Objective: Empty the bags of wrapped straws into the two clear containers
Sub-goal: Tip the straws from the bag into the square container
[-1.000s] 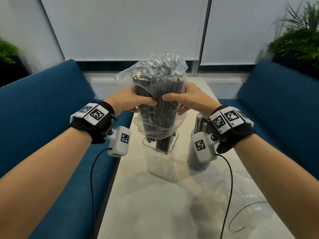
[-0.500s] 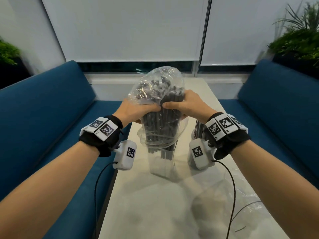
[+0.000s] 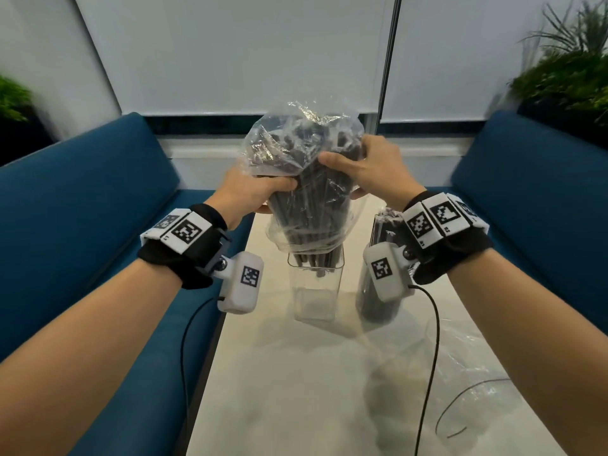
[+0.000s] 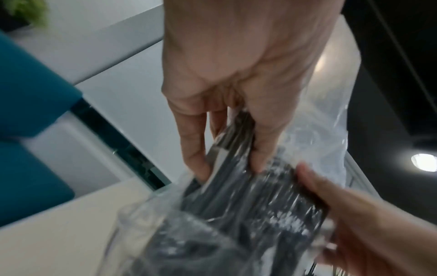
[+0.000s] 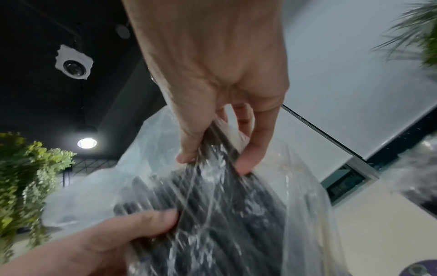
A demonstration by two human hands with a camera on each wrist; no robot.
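A clear plastic bag (image 3: 304, 149) full of dark wrapped straws (image 3: 309, 205) is held upright, mouth down, over a clear square container (image 3: 315, 291) on the white table (image 3: 296, 390). The straws' lower ends reach into the container's top. My left hand (image 3: 255, 192) grips the bag from the left, my right hand (image 3: 365, 169) from the right and higher. In both wrist views the fingers (image 4: 194, 149) (image 5: 250, 160) squeeze the bag (image 4: 260, 196) (image 5: 212, 205). A second container (image 3: 375, 301), dark with straws, stands to the right, partly hidden by my right wrist.
An empty crumpled clear bag (image 3: 467, 366) lies on the table at the near right, crossed by a black cable (image 3: 427, 357). Blue benches (image 3: 82, 209) (image 3: 526, 192) flank the table. Plants (image 3: 572, 67) stand at the far right.
The bag has gone down and come back up a little over the left container. My right hand has shifted higher on the bag.
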